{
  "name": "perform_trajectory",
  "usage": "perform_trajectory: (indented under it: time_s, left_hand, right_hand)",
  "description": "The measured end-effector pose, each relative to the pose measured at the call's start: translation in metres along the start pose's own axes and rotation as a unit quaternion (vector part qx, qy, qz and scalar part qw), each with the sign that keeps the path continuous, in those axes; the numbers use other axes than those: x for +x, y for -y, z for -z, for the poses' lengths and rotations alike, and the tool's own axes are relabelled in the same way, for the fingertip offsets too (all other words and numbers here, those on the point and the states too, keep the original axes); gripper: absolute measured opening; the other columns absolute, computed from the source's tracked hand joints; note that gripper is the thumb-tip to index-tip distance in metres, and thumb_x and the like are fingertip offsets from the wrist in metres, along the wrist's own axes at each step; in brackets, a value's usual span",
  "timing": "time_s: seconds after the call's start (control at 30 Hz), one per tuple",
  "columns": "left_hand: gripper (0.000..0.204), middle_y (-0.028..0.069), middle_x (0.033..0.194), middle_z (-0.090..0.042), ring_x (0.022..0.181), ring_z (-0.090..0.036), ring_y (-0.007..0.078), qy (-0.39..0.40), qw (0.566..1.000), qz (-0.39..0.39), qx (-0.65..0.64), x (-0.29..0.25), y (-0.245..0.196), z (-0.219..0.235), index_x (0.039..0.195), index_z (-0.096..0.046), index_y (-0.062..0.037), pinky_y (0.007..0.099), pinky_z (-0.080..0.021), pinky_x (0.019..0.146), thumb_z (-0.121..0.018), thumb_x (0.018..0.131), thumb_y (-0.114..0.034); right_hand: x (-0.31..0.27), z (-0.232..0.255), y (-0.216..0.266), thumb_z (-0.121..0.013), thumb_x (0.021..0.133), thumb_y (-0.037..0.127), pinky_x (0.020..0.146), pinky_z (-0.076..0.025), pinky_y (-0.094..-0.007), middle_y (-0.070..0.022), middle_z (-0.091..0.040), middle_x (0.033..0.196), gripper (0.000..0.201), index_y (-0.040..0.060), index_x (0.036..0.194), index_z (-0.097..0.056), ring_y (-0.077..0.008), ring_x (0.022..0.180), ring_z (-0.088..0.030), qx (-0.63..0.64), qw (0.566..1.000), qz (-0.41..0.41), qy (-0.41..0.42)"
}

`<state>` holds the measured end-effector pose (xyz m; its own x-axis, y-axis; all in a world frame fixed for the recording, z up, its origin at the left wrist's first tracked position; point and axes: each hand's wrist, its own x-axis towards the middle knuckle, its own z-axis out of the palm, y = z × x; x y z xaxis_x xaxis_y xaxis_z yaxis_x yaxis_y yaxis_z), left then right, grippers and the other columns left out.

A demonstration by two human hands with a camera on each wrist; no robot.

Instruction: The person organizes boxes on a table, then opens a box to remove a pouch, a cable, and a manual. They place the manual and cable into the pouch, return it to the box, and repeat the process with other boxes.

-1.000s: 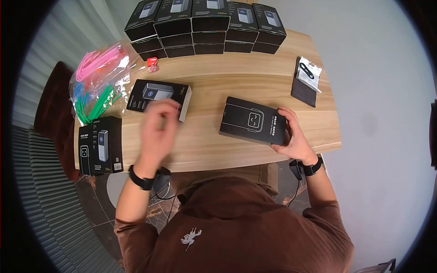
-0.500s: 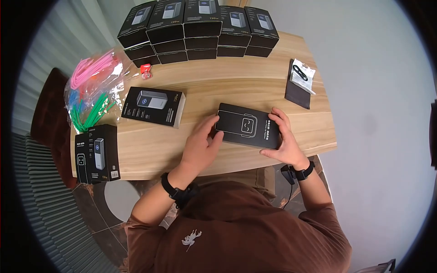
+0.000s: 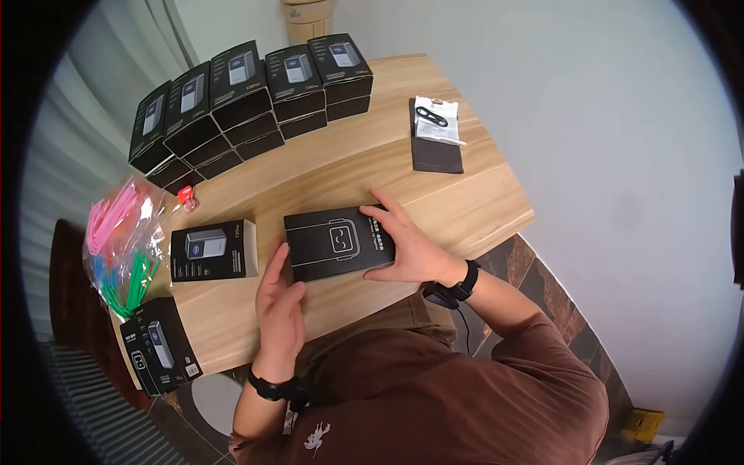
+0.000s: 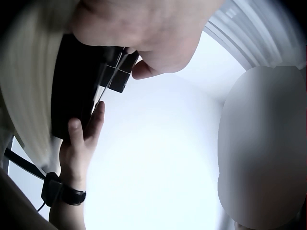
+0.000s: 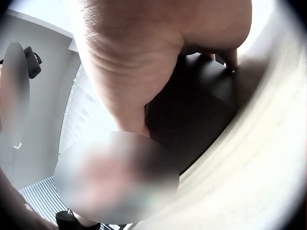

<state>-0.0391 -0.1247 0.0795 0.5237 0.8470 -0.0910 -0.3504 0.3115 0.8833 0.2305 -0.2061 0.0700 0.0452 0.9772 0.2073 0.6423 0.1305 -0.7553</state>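
Observation:
A flat black box (image 3: pixel 325 244) with a white line-drawn smiling face on top lies on the wooden table in front of the person. The right hand (image 3: pixel 407 248) grips its right end, thumb at the near edge and fingers at the far edge. At the box's left end is the left hand (image 3: pixel 280 314), its fingers fairly straight and its thumb spread apart, fingertips right at the box's side. The left wrist view shows the dark side of the box (image 4: pixel 74 91) close below the left palm. In the right wrist view, the box (image 5: pixel 192 115) shows under the right palm.
Left of the box lies a printed carton (image 3: pixel 205 252) with a pale right side; another carton (image 3: pixel 159 345) stands at the left corner. Stacked cartons (image 3: pixel 240 74) line the back. A bag of coloured ties (image 3: pixel 116 217), a red packet (image 3: pixel 187 198) and a cable pouch on dark cloth (image 3: pixel 438 155) lie around.
The left hand has come from over the printed carton to the black box's left end. The head view has turned, shifting everything on the table. The right hand stays on the box's right end.

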Motion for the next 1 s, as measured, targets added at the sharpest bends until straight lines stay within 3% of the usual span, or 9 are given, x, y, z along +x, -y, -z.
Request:
perform_trajectory:
  time_s: [0.27, 0.3, 0.47, 0.5, 0.63, 0.73, 0.83, 0.93, 1.0]
  left_hand:
    - [0.073, 0.0201, 0.169, -0.034, 0.16, -0.025, 0.0334, 0.144, 0.979, -0.127, 0.065, -0.005, -0.004, 0.001, 0.159, -0.04, 0.0006, 0.0451, -0.013, 0.13, -0.062, 0.089, 0.001]
    - [0.073, 0.0207, 0.166, -0.039, 0.158, -0.031, 0.0336, 0.157, 0.962, -0.196, 0.107, -0.002, -0.009, -0.009, 0.159, -0.038, 0.0015, 0.0443, -0.018, 0.129, -0.063, 0.091, 0.0]
    - [0.046, 0.0186, 0.147, -0.057, 0.138, -0.053, 0.0387, 0.052, 0.842, -0.239, 0.482, 0.015, -0.018, 0.0, 0.134, -0.059, -0.0014, 0.0427, -0.042, 0.115, -0.07, 0.09, -0.001]
    - [0.045, 0.0183, 0.145, -0.058, 0.135, -0.055, 0.0392, 0.04, 0.832, -0.224, 0.505, 0.018, -0.014, 0.004, 0.132, -0.06, -0.0018, 0.0428, -0.044, 0.112, -0.072, 0.089, -0.004]
    - [0.052, 0.0169, 0.136, -0.062, 0.125, -0.059, 0.0395, 0.061, 0.827, -0.158, 0.537, 0.014, -0.004, 0.003, 0.129, -0.061, -0.0012, 0.0434, -0.05, 0.104, -0.082, 0.084, -0.015]
    - [0.054, 0.0177, 0.131, -0.063, 0.122, -0.061, 0.038, 0.049, 0.8, -0.162, 0.575, 0.009, 0.002, 0.0, 0.128, -0.061, -0.0012, 0.0429, -0.052, 0.102, -0.084, 0.082, -0.018]
    - [0.049, 0.0181, 0.123, -0.065, 0.108, -0.066, 0.0361, 0.019, 0.791, -0.182, 0.584, 0.005, 0.002, 0.002, 0.128, -0.061, -0.0006, 0.0431, -0.055, 0.092, -0.08, 0.086, -0.018]
    - [0.044, 0.0165, 0.109, -0.067, 0.089, -0.069, 0.0326, -0.004, 0.821, -0.13, 0.556, -0.001, -0.006, 0.004, 0.129, -0.059, 0.0002, 0.0412, -0.056, 0.079, -0.074, 0.09, -0.015]
    - [0.041, 0.015, 0.097, -0.067, 0.077, -0.067, 0.0301, -0.024, 0.845, -0.101, 0.524, -0.006, -0.008, 0.01, 0.132, -0.057, 0.0003, 0.0395, -0.055, 0.072, -0.069, 0.094, -0.01]
  right_hand:
    - [0.009, -0.004, -0.01, -0.089, 0.076, 0.022, 0.126, -0.031, -0.0478, -0.0257, -0.033, 0.165, 0.098, 0.0048, 0.157, -0.037, -0.0438, 0.153, -0.032, 0.048, 0.998, 0.029, -0.033]
    - [0.009, -0.009, -0.013, -0.079, 0.089, 0.019, 0.12, -0.038, -0.0446, -0.027, -0.048, 0.155, 0.076, 0.0016, 0.153, -0.043, -0.0433, 0.146, -0.045, 0.096, 0.99, 0.045, -0.087]
    - [0.019, -0.003, -0.006, -0.054, 0.111, 0.022, 0.101, -0.05, -0.0401, -0.0216, -0.072, 0.117, 0.036, -0.0052, 0.134, -0.06, -0.032, 0.113, -0.067, 0.11, 0.973, -0.019, -0.202]
    - [0.023, -0.002, -0.013, -0.055, 0.112, 0.024, 0.098, -0.052, -0.0363, -0.0147, -0.072, 0.116, 0.037, -0.0069, 0.13, -0.063, -0.0222, 0.109, -0.066, 0.154, 0.968, -0.06, -0.19]
    - [0.045, -0.016, -0.032, -0.062, 0.109, 0.029, 0.083, -0.053, -0.0261, -0.0062, -0.073, 0.116, 0.038, -0.0028, 0.129, -0.067, -0.0135, 0.099, -0.067, 0.443, 0.865, -0.177, -0.157]
    - [0.063, -0.01, -0.016, -0.063, 0.109, 0.027, 0.093, -0.055, -0.0282, -0.0119, -0.069, 0.125, 0.036, -0.0027, 0.13, -0.064, -0.0138, 0.111, -0.066, 0.499, 0.822, -0.258, -0.093]
    - [0.082, -0.024, -0.034, -0.066, 0.107, 0.03, 0.075, -0.052, -0.0246, -0.0032, -0.071, 0.102, 0.035, 0.0001, 0.125, -0.066, -0.0106, 0.084, -0.064, 0.502, 0.819, -0.269, -0.07]
    - [0.086, -0.031, -0.038, -0.07, 0.103, 0.024, 0.082, -0.052, -0.0257, -0.0035, -0.068, 0.101, 0.032, -0.0002, 0.124, -0.064, -0.0122, 0.092, -0.064, 0.475, 0.834, -0.235, -0.158]
    - [0.082, -0.041, -0.047, -0.074, 0.098, 0.018, 0.088, -0.051, -0.0281, -0.0046, -0.067, 0.102, 0.034, 0.001, 0.125, -0.062, -0.0146, 0.1, -0.062, 0.337, 0.884, -0.155, -0.283]
